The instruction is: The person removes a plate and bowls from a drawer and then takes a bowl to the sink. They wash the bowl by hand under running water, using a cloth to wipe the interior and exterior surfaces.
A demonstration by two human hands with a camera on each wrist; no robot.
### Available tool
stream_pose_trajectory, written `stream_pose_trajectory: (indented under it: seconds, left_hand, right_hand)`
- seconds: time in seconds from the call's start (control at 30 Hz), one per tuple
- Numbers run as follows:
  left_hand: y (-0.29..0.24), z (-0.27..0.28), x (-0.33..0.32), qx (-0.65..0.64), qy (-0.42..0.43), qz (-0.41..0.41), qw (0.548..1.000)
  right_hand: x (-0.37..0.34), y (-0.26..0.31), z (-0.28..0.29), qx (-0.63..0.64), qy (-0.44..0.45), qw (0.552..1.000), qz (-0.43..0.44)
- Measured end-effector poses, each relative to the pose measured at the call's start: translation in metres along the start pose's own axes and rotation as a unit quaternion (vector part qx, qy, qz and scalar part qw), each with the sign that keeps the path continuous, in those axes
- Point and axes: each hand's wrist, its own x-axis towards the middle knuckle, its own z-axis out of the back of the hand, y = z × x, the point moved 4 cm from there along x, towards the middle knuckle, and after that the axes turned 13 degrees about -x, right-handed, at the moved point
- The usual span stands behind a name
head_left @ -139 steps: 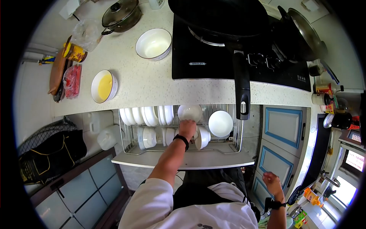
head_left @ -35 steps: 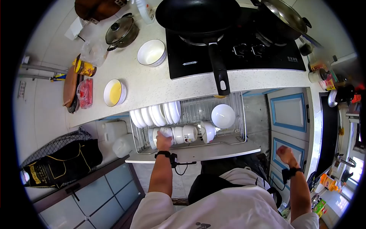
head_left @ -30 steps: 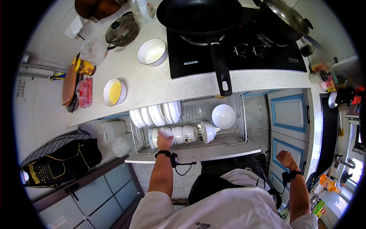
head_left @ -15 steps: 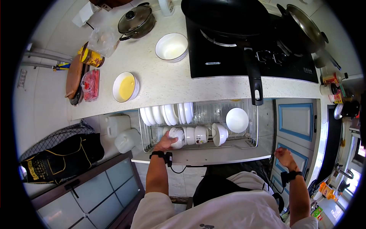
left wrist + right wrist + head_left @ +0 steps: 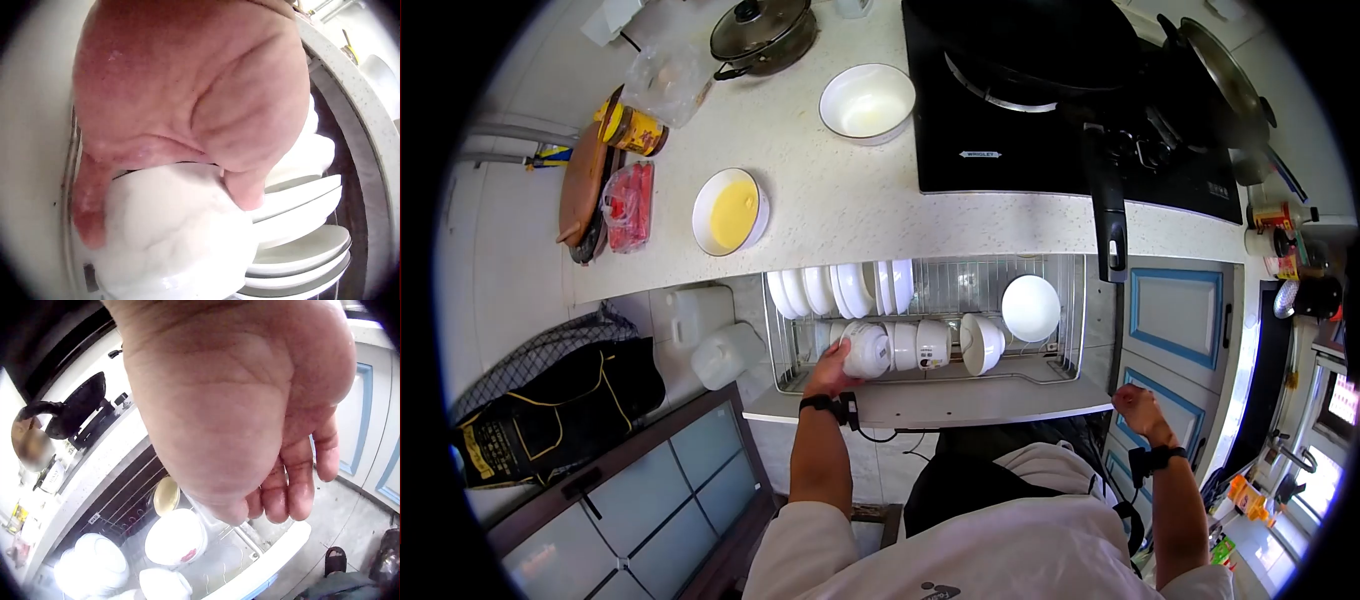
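Note:
In the head view my left hand [image 5: 830, 374] holds a white bowl [image 5: 864, 350] at the left of the front row in a pulled-out wire dish rack [image 5: 960, 285]. The left wrist view shows thumb and fingers spread around opposite sides of that bowl [image 5: 178, 231], its rounded outside towards the camera. More white bowls [image 5: 932, 345] lie on their sides just right of it, overlapped by it in the head view. My right hand [image 5: 1140, 410] hangs beside the rack's right end, holding nothing, its fingers [image 5: 300, 494] loosely curled.
White plates [image 5: 840, 290] stand upright at the back left of the rack; a round white bowl [image 5: 1031, 308] sits at the right. Above is the counter [image 5: 820, 225] with a bowl of yellow liquid [image 5: 735, 212], a second bowl [image 5: 867, 103] and a hob [image 5: 1000, 165]. A pan handle [image 5: 1109, 220] overhangs the edge.
My left hand has gone from the back middle of the rack to the front left. Over the last second it has drawn slightly left and tilted the bowl it grips. The head view has shifted.

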Motion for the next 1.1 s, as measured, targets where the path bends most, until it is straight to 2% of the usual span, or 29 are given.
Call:
stream_pose_trajectory:
  seconds: [0.17, 0.27, 0.3, 0.4, 0.43, 0.5, 0.57, 0.6, 0.63, 0.67, 0.7, 0.73, 0.8, 0.9, 0.93, 0.97, 1.0, 1.03, 1.1]
  left_hand:
    - [-0.003, -0.013, 0.001, 0.067, -0.005, -0.003, 0.998]
    - [0.017, -0.009, 0.045, 0.202, -0.009, -0.039, 0.979]
    - [0.013, -0.021, 0.037, 0.261, -0.077, -0.075, 0.959]
    - [0.017, -0.026, 0.031, 0.216, -0.153, -0.085, 0.961]
    - [0.018, -0.025, 0.035, 0.257, -0.167, -0.111, 0.945]
    - [0.038, 0.015, 0.084, 0.358, -0.171, -0.253, 0.882]
    - [0.008, -0.029, 0.018, 0.416, -0.199, -0.244, 0.853]
    - [0.001, -0.036, 0.001, 0.421, -0.197, -0.294, 0.835]
    - [-0.005, -0.034, -0.004, 0.473, -0.22, -0.285, 0.804]
    - [-0.011, -0.038, -0.013, 0.465, -0.21, -0.268, 0.817]
    - [-0.017, -0.032, -0.013, 0.546, -0.212, -0.305, 0.751]
    - [-0.022, -0.033, -0.02, 0.522, -0.218, -0.362, 0.741]
    - [-0.035, -0.042, -0.023, 0.513, -0.188, -0.323, 0.772]
    - [-0.035, -0.118, -0.055, 0.531, -0.092, -0.33, 0.776]
    - [-0.025, -0.144, -0.05, 0.569, -0.04, -0.355, 0.741]
    - [-0.015, -0.18, -0.057, 0.572, 0.017, -0.341, 0.746]
    - [0.0, -0.207, -0.054, 0.619, 0.032, -0.372, 0.691]
    - [0.012, -0.243, -0.065, 0.659, 0.099, -0.407, 0.625]
    - [0.045, -0.281, -0.047, 0.734, 0.16, -0.42, 0.509]
  right_hand:
    - [0.005, 0.014, -0.003, -0.021, 0.009, 0.999, 0.022]
    - [0.006, 0.027, 0.001, -0.011, -0.001, 0.999, 0.033]
    - [0.004, 0.029, 0.003, -0.002, -0.007, 0.999, 0.036]
    - [0.002, 0.031, 0.008, 0.028, -0.011, 0.999, 0.026]
    - [0.002, 0.026, 0.007, 0.041, -0.003, 0.999, 0.018]
    - [0.002, 0.013, 0.002, 0.049, -0.004, 0.999, 0.003]
    - [-0.001, 0.004, 0.004, 0.04, -0.014, 0.999, -0.012]
    - [-0.002, -0.004, 0.004, 0.052, -0.01, 0.998, -0.022]
    - [-0.002, -0.012, 0.003, 0.065, -0.007, 0.997, -0.031]
    - [-0.002, -0.024, 0.001, 0.078, -0.004, 0.996, -0.039]
    - [-0.001, -0.036, -0.003, 0.085, -0.019, 0.995, -0.038]
    - [-0.003, -0.047, -0.001, 0.088, -0.025, 0.995, -0.046]
    - [-0.006, -0.063, 0.002, 0.096, -0.037, 0.993, -0.057]
    - [-0.002, -0.11, -0.02, 0.144, -0.058, 0.985, -0.072]
    - [0.001, -0.126, -0.032, 0.167, -0.064, 0.981, -0.073]
    - [-0.003, -0.134, -0.034, 0.174, -0.07, 0.979, -0.08]
    - [-0.014, -0.138, -0.029, 0.182, -0.076, 0.976, -0.088]
    - [-0.024, -0.142, -0.026, 0.189, -0.08, 0.974, -0.097]
    - [-0.04, -0.159, -0.033, 0.195, -0.079, 0.972, -0.105]
